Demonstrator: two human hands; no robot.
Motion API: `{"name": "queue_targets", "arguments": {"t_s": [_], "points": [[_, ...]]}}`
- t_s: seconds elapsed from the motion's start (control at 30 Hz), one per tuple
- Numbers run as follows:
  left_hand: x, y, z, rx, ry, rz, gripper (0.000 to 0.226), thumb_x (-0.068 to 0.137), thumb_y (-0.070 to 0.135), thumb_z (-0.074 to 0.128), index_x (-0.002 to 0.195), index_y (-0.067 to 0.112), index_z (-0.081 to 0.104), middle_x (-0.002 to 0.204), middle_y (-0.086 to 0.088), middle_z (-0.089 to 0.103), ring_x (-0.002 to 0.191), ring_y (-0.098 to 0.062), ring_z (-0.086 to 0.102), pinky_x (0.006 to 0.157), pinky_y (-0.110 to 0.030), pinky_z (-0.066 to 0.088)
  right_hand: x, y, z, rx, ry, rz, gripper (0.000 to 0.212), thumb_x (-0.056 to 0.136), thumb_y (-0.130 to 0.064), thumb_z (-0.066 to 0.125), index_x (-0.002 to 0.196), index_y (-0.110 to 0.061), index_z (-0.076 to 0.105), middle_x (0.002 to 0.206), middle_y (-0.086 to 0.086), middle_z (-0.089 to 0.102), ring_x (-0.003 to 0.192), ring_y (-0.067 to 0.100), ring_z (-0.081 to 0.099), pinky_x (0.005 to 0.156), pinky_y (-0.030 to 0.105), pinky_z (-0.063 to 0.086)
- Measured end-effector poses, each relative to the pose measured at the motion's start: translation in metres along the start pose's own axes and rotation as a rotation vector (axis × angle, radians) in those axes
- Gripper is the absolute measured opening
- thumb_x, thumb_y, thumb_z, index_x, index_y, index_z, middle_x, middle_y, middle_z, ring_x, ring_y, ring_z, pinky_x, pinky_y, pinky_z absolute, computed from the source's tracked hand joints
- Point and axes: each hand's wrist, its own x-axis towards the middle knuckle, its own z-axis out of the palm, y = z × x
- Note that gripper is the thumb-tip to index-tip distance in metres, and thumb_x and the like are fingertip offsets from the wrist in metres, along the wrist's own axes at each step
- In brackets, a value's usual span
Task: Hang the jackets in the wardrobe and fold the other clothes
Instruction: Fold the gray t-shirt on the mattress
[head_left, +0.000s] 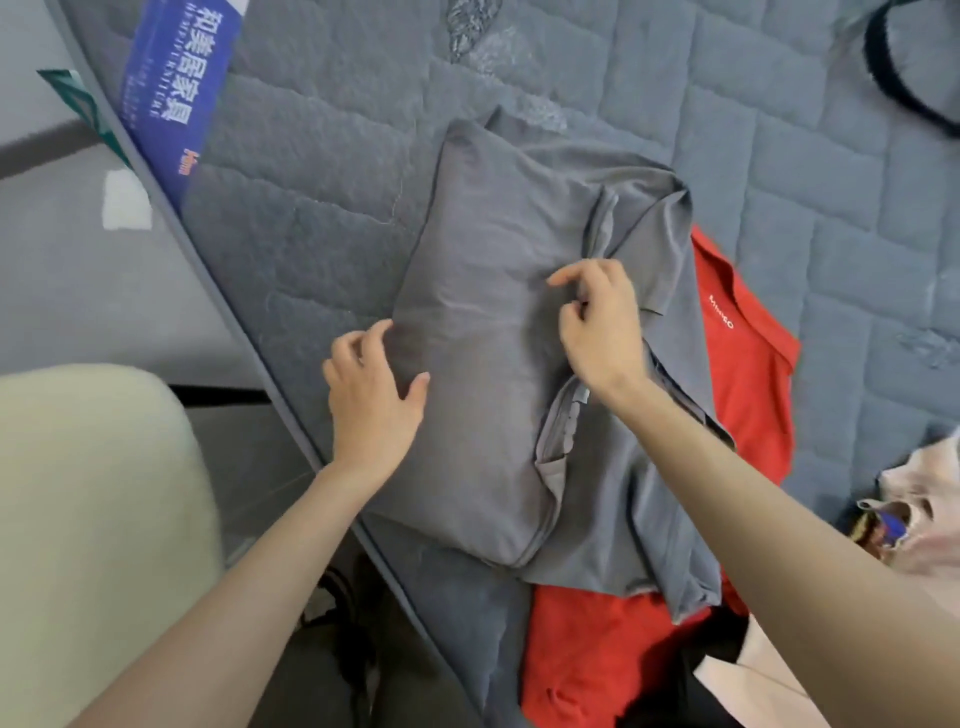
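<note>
Folding hazard: grey jersey shirt (483, 291) lies at the quilted grey mattress (311, 130) edge — could slide off.
Grip: left hand (374, 395) flat on it; right hand (602, 327) pinching its fold.

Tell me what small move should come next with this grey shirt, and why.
Likely draw the unfolded right flap across onto the folded side. The right hand pinches the grey shirt at its middle ridge, the left hand rests on the folded side, and the flap lies loose over the red shirt.

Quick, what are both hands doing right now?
Left hand: rests on the edge of the grey shirt; grip cannot be told.
Right hand: pinches the grey shirt.
</note>
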Motion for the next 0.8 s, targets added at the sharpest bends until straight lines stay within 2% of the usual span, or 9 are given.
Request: {"name": "queue_targets", "arguments": {"t_s": [0.07, 0.13, 0.23, 0.3, 0.4, 0.53, 0.67, 0.73, 0.8], "points": [[0.011, -0.004, 0.0, -0.055, -0.115, -0.158, 0.071, 0.084, 0.035, 0.07, 0.14, 0.008, 0.035, 0.135, -0.016, 0.037, 0.126, -0.034, 0.035, 0.101, -0.042, 0.035, 0.015, -0.019, 0.016, -0.061, -0.094, -0.062, 0.029, 0.082, 0.004, 0.049, 0.106, -0.005, 0.063, 0.113, 0.01, 0.056, 0.109, 0.029, 0.048, 0.097, 0.026, 0.03], [0.017, -0.008, 0.002, -0.136, -0.188, -0.174, 0.07, 0.081, 0.039, 0.071, 0.134, 0.007, 0.039, 0.131, -0.013, 0.047, 0.124, -0.032, 0.043, 0.099, -0.04, 0.039, 0.036, -0.036, 0.037, -0.11, -0.184, -0.038, 0.022, 0.092, -0.014, 0.053, 0.113, -0.006, 0.057, 0.12, 0.011, 0.054, 0.115, 0.032, 0.044, 0.098, 0.028, 0.026], [0.018, -0.019, -0.003, -0.256, -0.285, -0.214, 0.056, 0.074, 0.049, 0.074, 0.113, 0.022, 0.045, 0.105, 0.013, 0.057, 0.1, -0.016, 0.057, 0.07, -0.025, 0.044, 0.07, -0.062, 0.074, -0.058, -0.258, 0.138, 0.05, 0.09, -0.044, 0.059, 0.121, -0.006, 0.046, 0.128, 0.012, 0.047, 0.121, 0.033, 0.04, 0.1, 0.034, 0.028], [0.011, -0.03, -0.004, -0.28, -0.344, -0.235, 0.052, 0.07, 0.052, 0.076, 0.103, 0.026, 0.045, 0.096, 0.022, 0.055, 0.09, -0.009, 0.057, 0.067, -0.021, 0.045, 0.089, -0.076, 0.097, -0.048, -0.257, 0.269, 0.073, 0.082, -0.058, 0.062, 0.128, -0.007, 0.038, 0.135, 0.013, 0.04, 0.127, 0.035, 0.034, 0.101, 0.041, 0.033], [-0.001, -0.039, 0.003, -0.194, -0.317, -0.174, 0.047, 0.076, 0.042, 0.075, 0.097, 0.017, 0.042, 0.1, 0.004, 0.061, 0.092, -0.019, 0.06, 0.078, -0.037, 0.051, 0.102, -0.084, 0.119, -0.178, -0.222, 0.335, 0.08, 0.079, -0.051, 0.069, 0.13, -0.003, 0.032, 0.138, 0.016, 0.036, 0.129, 0.037, 0.034, 0.098, 0.04, 0.038], [-0.005, -0.035, 0.003, -0.213, -0.331, -0.14, 0.038, 0.087, 0.034, 0.066, 0.1, 0.014, 0.037, 0.094, -0.002, 0.062, 0.085, -0.02, 0.06, 0.075, -0.034, 0.048, 0.1, -0.08, 0.113, -0.268, -0.234, 0.29, 0.049, 0.091, -0.031, 0.055, 0.125, 0.001, 0.037, 0.134, 0.02, 0.043, 0.122, 0.04, 0.046, 0.095, 0.039, 0.04], [-0.016, -0.032, -0.019, -0.201, -0.356, -0.035, 0.029, 0.093, 0.038, 0.057, 0.094, 0.024, 0.032, 0.083, -0.001, 0.06, 0.076, -0.02, 0.06, 0.067, -0.032, 0.047, 0.081, -0.089, 0.076, -0.047, -0.155, 0.352, 0.037, 0.095, -0.022, 0.046, 0.12, 0.005, 0.041, 0.128, 0.022, 0.05, 0.116, 0.036, 0.05, 0.09, 0.035, 0.039], [-0.018, -0.031, -0.049, -0.206, -0.339, 0.01, 0.03, 0.091, 0.041, 0.058, 0.089, 0.03, 0.031, 0.078, 0.007, 0.058, 0.072, -0.014, 0.058, 0.06, -0.026, 0.042, 0.072, -0.102, 0.042, 0.126, -0.074, 0.424, 0.033, 0.096, -0.024, 0.048, 0.115, 0.003, 0.046, 0.117, 0.017, 0.056, 0.105, 0.028, 0.052, 0.082, 0.03, 0.037], [-0.016, -0.026, -0.087, -0.183, -0.293, 0.047, 0.028, 0.088, 0.042, 0.062, 0.089, 0.031, 0.036, 0.077, 0.014, 0.056, 0.071, -0.01, 0.055, 0.058, -0.025, 0.038, 0.062, -0.114, 0.001, 0.373, 0.021, 0.518, 0.027, 0.094, -0.025, 0.052, 0.107, -0.002, 0.05, 0.108, 0.013, 0.056, 0.099, 0.024, 0.053, 0.083, 0.029, 0.041]]}}
